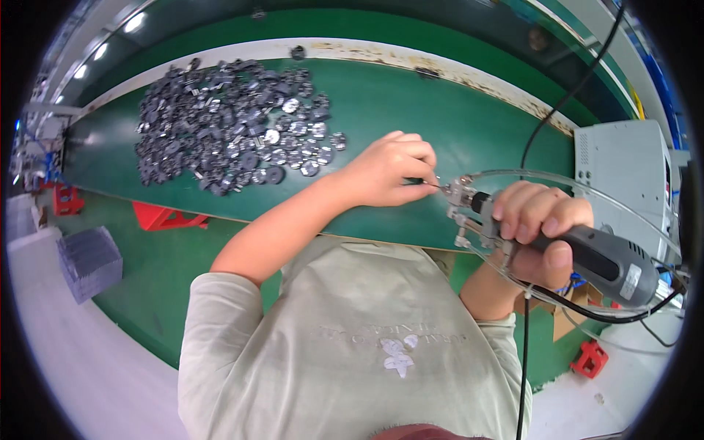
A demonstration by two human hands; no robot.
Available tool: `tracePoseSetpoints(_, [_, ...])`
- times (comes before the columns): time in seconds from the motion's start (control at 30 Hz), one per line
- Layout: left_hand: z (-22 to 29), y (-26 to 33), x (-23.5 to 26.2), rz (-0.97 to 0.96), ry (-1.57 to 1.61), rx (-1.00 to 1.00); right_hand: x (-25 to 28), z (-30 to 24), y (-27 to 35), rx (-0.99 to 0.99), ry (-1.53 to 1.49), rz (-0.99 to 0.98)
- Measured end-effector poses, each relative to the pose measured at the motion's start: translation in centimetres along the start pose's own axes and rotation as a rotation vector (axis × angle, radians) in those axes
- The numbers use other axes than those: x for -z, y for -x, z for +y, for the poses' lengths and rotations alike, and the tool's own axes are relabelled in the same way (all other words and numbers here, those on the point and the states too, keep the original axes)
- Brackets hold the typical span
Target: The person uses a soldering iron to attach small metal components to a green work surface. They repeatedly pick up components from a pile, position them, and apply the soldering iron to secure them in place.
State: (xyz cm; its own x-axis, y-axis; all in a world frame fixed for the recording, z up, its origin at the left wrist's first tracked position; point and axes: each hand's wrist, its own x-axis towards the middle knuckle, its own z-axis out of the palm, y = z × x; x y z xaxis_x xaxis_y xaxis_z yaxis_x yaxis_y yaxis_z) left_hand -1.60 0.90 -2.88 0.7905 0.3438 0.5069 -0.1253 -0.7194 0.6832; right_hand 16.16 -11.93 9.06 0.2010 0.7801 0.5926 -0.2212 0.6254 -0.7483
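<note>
My right hand [539, 227] is wrapped round a dark grey electric screwdriver [614, 260], which lies tilted over the table's right side. Its metal nose assembly [460, 192], with fittings and clear tubing, points left. My left hand [400, 170] is closed in a pinch at the tip of that nose. Something thin and dark shows between its fingertips, too small to make out. To the left of my left hand, a large heap of small round grey and silvery metal parts [227, 121] is spread over the green table [411, 103].
A pale metal box-shaped machine [623, 161] stands at the table's right end. Black cable [543, 121] and clear tubing [587, 187] run around the screwdriver. Red stools [165, 217], a grey stack [89, 262] and a cardboard box [576, 315] are on the floor.
</note>
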Motion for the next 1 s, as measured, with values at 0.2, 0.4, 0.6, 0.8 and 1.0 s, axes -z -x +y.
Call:
tracePoseSetpoints(0.2, [0.2,0.0,0.0,0.008,-0.069,-0.003,0.2,0.1,0.0,0.016,0.017,0.01])
tracePoseSetpoints(0.4, [1.0,-0.5,0.7,0.027,-0.154,0.075,-0.5,0.5,-0.2,-0.012,0.02,0.09])
tracePoseSetpoints(0.6, [1.2,-0.3,0.5,-0.127,-0.18,0.186,0.1,1.5,0.6,-0.08,0.088,0.007])
tracePoseSetpoints(0.8, [0.8,-0.1,0.3,-0.145,-0.199,0.165,-0.4,1.7,0.6,-0.088,0.039,0.048])
tracePoseSetpoints(1.0, [0.8,-0.2,0.4,-0.146,-0.204,0.163,0.1,1.5,0.3,-0.102,0.132,-0.055])
